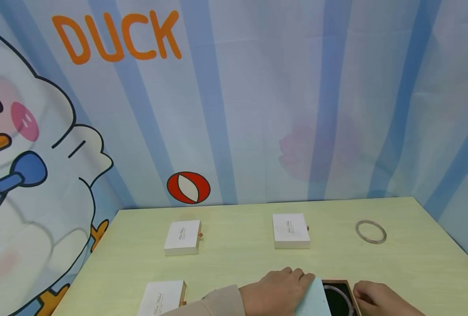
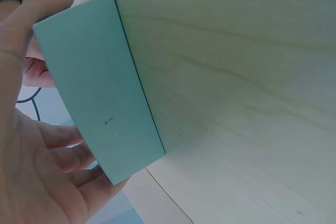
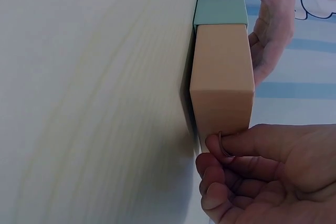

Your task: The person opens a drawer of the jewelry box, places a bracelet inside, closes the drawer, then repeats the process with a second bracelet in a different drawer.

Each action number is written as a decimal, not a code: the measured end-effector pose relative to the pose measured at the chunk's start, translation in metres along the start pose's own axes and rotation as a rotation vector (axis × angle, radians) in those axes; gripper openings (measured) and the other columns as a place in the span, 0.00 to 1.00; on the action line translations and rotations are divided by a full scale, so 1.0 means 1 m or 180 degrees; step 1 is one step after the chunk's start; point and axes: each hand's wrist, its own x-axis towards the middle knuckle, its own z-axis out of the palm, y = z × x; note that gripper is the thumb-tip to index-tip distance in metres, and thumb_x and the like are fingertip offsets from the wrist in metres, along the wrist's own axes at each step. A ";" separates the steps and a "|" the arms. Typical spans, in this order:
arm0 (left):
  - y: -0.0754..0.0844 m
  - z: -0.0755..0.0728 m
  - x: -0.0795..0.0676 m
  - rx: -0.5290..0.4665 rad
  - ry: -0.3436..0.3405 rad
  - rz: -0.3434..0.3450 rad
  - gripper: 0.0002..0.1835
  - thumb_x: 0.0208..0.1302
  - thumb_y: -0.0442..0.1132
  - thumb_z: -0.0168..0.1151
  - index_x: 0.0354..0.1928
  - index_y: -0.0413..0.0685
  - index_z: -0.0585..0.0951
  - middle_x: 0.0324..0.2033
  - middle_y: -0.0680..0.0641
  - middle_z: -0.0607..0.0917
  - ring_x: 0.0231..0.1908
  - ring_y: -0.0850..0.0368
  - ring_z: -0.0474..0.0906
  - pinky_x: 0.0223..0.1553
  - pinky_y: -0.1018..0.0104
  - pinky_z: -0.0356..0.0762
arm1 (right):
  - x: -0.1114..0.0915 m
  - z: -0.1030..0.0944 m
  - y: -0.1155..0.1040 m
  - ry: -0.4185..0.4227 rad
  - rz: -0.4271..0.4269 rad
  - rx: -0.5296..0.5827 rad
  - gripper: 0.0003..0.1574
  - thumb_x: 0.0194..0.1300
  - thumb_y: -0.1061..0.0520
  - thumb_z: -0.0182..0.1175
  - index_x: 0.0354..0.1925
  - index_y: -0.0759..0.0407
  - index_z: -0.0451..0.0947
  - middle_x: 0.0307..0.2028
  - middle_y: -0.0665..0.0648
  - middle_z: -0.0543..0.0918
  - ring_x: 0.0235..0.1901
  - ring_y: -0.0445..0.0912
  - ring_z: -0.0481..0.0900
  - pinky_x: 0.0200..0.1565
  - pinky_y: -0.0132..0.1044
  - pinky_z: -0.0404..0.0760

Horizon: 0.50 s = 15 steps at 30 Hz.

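Note:
A light blue sliding gift box (image 1: pixel 312 300) lies at the front of the table, its tan drawer (image 3: pixel 223 59) pulled partly out to the right. Inside, a pale bangle (image 1: pixel 342 293) rests on dark lining, partly hidden by the sleeve. My left hand (image 1: pixel 277 292) grips the blue sleeve, thumb on one side and fingers on the other, as the left wrist view shows. At the drawer's end, my right hand (image 1: pixel 380 298) pinches a small pull loop (image 3: pixel 226 146) between thumb and finger.
Two white boxes stand further back, one at left (image 1: pixel 182 237) and one near the middle (image 1: pixel 291 231). Another white box (image 1: pixel 162 298) is at front left. A loose pale bangle (image 1: pixel 359 231) lies at back right. A printed curtain (image 1: pixel 257 109) hangs behind the table.

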 end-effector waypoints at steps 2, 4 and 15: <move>0.000 0.000 0.000 0.0025 0.0004 0.0003 0.49 0.60 0.71 0.60 0.73 0.46 0.62 0.55 0.54 0.76 0.45 0.67 0.72 0.47 0.76 0.75 | 0.001 0.001 0.000 0.0009 0.0005 -0.0008 0.10 0.71 0.64 0.55 0.30 0.59 0.74 0.21 0.45 0.69 0.22 0.34 0.68 0.25 0.31 0.68; 0.001 0.000 0.000 0.0056 0.0023 0.0010 0.49 0.60 0.71 0.59 0.73 0.46 0.62 0.55 0.53 0.76 0.44 0.67 0.72 0.46 0.76 0.75 | 0.002 0.002 0.000 0.0014 -0.0007 -0.0001 0.10 0.72 0.64 0.55 0.30 0.59 0.74 0.20 0.45 0.69 0.22 0.34 0.67 0.24 0.31 0.68; 0.000 0.000 -0.001 0.0034 0.0062 0.0032 0.48 0.62 0.71 0.58 0.72 0.45 0.62 0.54 0.53 0.77 0.44 0.67 0.73 0.46 0.75 0.76 | 0.006 0.004 -0.003 -0.0023 -0.0193 -0.0041 0.12 0.71 0.67 0.53 0.28 0.58 0.73 0.22 0.42 0.70 0.23 0.33 0.67 0.25 0.31 0.69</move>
